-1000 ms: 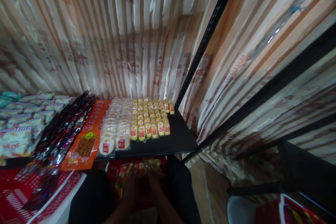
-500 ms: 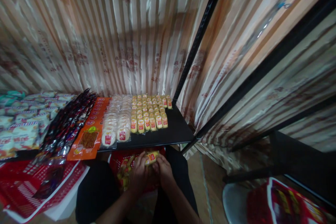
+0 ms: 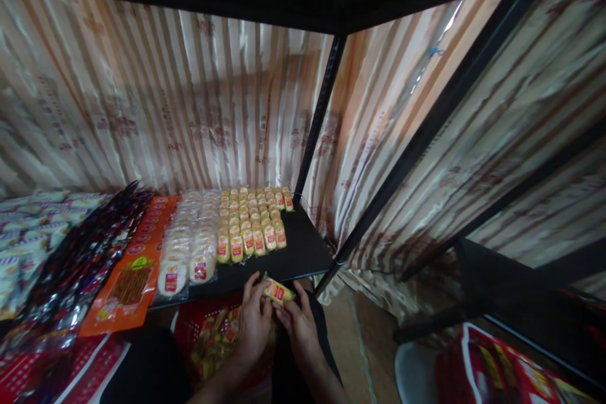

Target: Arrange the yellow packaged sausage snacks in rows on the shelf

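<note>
Between my two hands is a small yellow wrapped snack cake [image 3: 277, 291] with a red and white label. My left hand [image 3: 254, 319] grips its left end, while the fingers of my right hand [image 3: 298, 322] close on its right end. Both hands are just in front of the shelf's edge, over a red basket [image 3: 182, 322] between my knees. More yellow packets [image 3: 208, 344] lie loose in that basket. On the black shelf [image 3: 303, 243], rows of the same yellow cakes [image 3: 258, 242] stand lined up, labels facing me.
Left of the yellow rows are round white packaged biscuits [image 3: 201, 265], an orange snack bag [image 3: 127, 284], dark shiny packets [image 3: 71, 265] and white packets [image 3: 28, 252]. Black posts [image 3: 324, 107] frame the shelf. A red basket [image 3: 497, 366] sits at lower right, beside a pale stool [image 3: 414, 372].
My hands have lifted the snack cake slightly from over the basket toward the shelf edge, and it has tilted. The camera view has shifted right and up.
</note>
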Tool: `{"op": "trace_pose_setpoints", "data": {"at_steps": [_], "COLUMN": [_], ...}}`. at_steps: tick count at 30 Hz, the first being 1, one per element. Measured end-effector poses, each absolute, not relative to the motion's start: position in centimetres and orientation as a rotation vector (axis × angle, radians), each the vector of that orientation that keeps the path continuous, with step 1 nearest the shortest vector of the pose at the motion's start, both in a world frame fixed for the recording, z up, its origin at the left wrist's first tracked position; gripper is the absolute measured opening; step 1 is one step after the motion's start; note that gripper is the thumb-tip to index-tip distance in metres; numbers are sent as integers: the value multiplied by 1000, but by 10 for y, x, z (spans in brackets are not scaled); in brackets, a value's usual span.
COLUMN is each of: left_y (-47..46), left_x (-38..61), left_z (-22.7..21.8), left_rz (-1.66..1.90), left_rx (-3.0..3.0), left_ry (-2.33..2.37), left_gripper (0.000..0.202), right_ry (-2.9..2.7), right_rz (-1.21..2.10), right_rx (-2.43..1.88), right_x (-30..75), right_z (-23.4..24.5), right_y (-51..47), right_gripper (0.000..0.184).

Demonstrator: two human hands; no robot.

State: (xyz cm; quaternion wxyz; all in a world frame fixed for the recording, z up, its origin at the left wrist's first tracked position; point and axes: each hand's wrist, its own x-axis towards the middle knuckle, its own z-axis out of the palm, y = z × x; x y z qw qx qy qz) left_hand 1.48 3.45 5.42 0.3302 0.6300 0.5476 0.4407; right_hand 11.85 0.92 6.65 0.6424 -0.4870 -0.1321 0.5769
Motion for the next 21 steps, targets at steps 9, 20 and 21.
{"op": "trace_pose_setpoints", "data": {"at_steps": [9,20,21], "left_y": [55,85,87], "left_x": [42,68,71], "left_z": [62,81,82], "left_rz": [1183,1166,1149], "left_rx": [1586,1616,1620], "left_ry": [1392,1330,1332], "left_gripper": [27,25,25], "right_ry": [-580,-1031,-1083], "right_rz": [1211,729,667], "right_rx": [-1231,-1564,-1597], "right_x": [138,166,170], "right_z": [59,50,49], "right_y": [15,37,39], "right_gripper": [47,36,37]}}
